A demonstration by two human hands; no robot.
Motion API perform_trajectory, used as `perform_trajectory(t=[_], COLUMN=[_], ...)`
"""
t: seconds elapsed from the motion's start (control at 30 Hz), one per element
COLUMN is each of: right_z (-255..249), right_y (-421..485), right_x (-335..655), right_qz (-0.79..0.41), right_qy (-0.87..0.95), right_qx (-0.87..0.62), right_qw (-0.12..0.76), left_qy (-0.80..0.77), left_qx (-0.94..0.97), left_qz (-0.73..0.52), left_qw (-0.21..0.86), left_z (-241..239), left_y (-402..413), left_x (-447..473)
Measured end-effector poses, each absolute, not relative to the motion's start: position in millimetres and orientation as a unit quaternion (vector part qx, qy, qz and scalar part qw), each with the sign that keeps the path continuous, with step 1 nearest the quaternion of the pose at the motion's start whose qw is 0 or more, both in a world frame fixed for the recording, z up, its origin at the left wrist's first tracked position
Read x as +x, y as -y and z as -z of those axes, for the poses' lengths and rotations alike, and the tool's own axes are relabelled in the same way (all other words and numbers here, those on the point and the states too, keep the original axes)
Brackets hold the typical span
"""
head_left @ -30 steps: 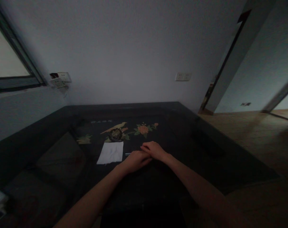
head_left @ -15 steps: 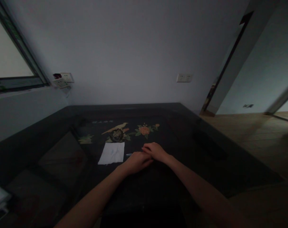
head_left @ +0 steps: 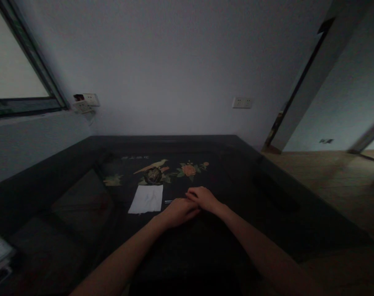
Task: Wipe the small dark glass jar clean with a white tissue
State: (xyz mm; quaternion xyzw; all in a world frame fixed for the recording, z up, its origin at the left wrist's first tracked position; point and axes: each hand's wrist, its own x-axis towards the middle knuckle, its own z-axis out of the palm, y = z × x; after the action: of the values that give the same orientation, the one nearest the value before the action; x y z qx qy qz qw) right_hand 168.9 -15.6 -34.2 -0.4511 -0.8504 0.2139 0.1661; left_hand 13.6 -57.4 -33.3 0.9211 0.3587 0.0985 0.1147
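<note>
Both my hands rest together on a dark glossy table painted with a bird and flowers. My left hand lies with its fingers curled, touching my right hand, whose fingers bend down over the left one. What the fingers enclose is hidden. A thin pale stick-like object pokes out just left of my left hand. A white folded tissue lies flat beside it on the left. Behind the tissue sits a small dark round object.
The table stands in a corner against a pale wall. A window is at the upper left, with wall sockets beneath its corner and another socket pair on the back wall. Wooden floor and a doorway lie to the right.
Only the view has shifted slightly; my hands stay clasped in the same spot on the table.
</note>
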Motion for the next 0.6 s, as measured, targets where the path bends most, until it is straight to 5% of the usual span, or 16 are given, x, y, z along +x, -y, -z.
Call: perform_trajectory(t=[0.6], right_z=[32.4], right_y=[15.8], right_x=[168.3], right_qz=[-0.22], right_qy=[0.848], right_qx=[-0.454], right_qw=[0.161], left_qy=[-0.357], left_qx=[0.919], left_qz=[-0.107], left_qw=[0.128], left_z=[29.9], left_y=[59.2], left_x=[13.1])
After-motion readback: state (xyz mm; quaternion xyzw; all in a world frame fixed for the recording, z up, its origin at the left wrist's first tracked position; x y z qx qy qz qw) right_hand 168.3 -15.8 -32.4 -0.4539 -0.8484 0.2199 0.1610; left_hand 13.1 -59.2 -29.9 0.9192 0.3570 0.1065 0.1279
